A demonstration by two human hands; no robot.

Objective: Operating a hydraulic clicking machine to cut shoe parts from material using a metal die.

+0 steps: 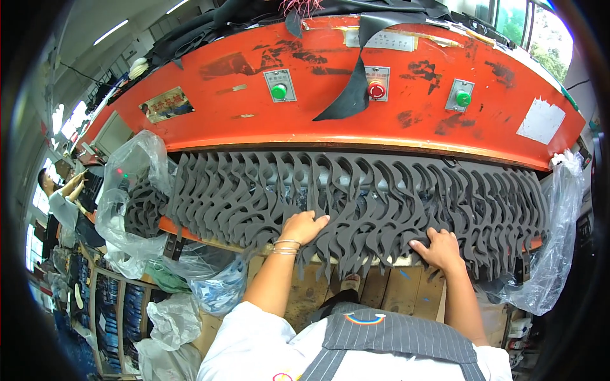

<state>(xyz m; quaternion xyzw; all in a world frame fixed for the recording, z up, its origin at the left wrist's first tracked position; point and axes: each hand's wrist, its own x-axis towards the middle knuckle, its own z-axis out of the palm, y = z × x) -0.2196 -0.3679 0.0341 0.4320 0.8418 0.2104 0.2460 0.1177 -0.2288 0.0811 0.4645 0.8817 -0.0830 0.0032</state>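
A wide dark grey foam sheet (381, 190), cut through with rows of curved holes, lies across the bed of an orange machine (216, 76). Its front edge hangs down in ragged strips. My left hand (304, 227), with bangles at the wrist, is closed on the sheet's front edge left of the middle; its thumb points right and the fingertips are hidden in the foam. Farther right, my right hand (440, 249) grips the same edge between thumb and curled fingers. Several layers seem stacked together, though how many is hard to tell.
Two green buttons (279, 91) and a red one (376, 89) sit on the machine's front. A black strip (348, 95) dangles before it. Clear plastic bags hang at the left (114, 209) and right (559, 235). Another person (63, 203) stands far left. Wooden boards (394, 295) lie below.
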